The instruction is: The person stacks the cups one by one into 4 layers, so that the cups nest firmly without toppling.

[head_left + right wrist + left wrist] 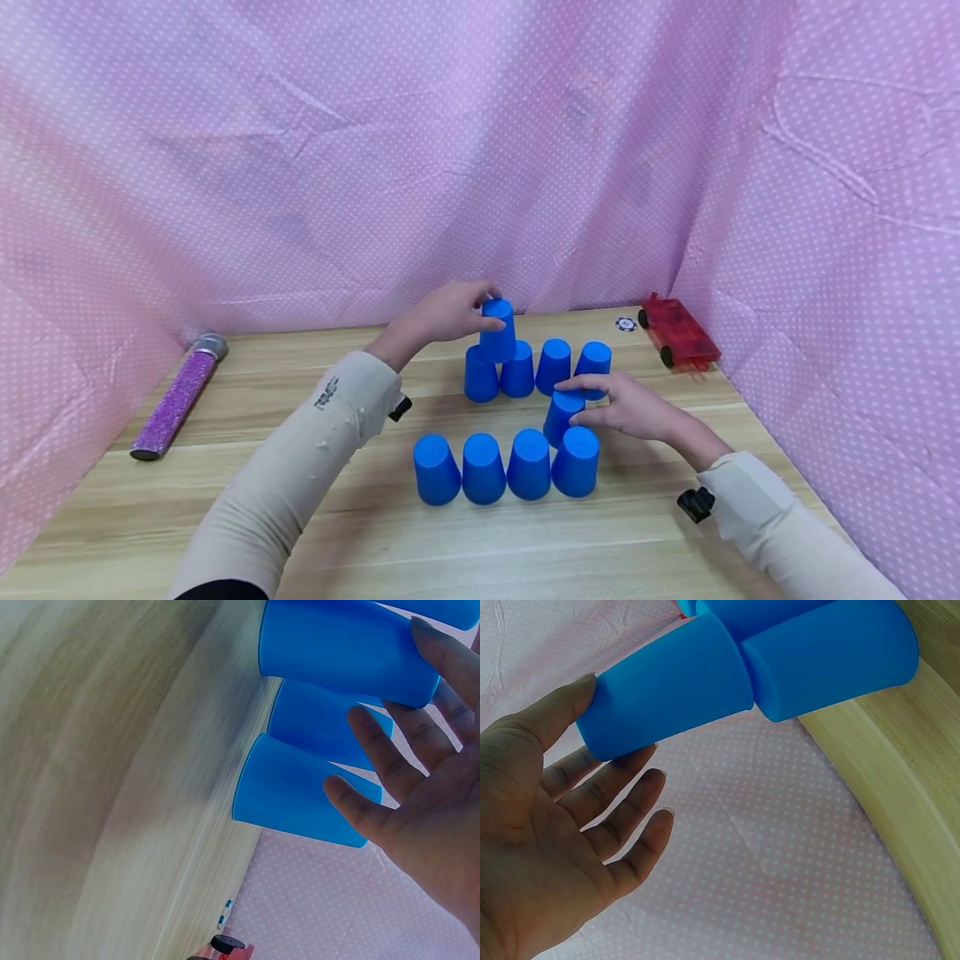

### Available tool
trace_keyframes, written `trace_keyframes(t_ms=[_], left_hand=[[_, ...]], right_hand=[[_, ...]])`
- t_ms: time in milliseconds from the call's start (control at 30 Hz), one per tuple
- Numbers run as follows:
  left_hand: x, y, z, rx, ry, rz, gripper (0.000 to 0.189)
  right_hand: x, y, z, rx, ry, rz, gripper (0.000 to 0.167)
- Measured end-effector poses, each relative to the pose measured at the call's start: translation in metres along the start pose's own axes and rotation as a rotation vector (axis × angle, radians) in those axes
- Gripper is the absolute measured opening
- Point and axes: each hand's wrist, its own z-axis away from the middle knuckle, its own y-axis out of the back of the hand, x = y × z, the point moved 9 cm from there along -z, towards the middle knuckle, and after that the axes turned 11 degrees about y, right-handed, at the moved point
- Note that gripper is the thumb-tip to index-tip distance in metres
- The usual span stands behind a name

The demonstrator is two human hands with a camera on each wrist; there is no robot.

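My left hand pinches an upside-down blue cup near its closed end, thumb on one side and fingers on the other. That cup sits over the two leftmost cups of the back row, its rim at their tops. My right hand grips another inverted blue cup between thumb and fingers, between the back row and the front row. In the right wrist view this cup stands close to the tabletop. Four-wide rows of inverted cups stand behind it and in front.
A purple glitter microphone lies at the left of the wooden table. At the back right are a red toy car and a poker chip. Pink dotted cloth hangs behind and along both sides.
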Motion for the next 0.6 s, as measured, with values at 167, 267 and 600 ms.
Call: trace_keyframes(t_ms=[167,267,600], left_hand=[[-0.0003,-0.0009,0.0007,-0.007,-0.001,0.004,0.053],[-0.0007,-0.0008,0.0017,-0.01,0.002,0.01,0.054],[-0.0011,-0.0019,0.0029,-0.022,-0.003,0.034,0.059]], right_hand=[[-0.0017,0.0,0.0005,0.002,0.004,0.007,0.049],[-0.0023,0.0002,0.0006,0.003,0.002,0.009,0.049],[0.0007,-0.0001,0.0022,0.005,-0.009,0.009,0.049]])
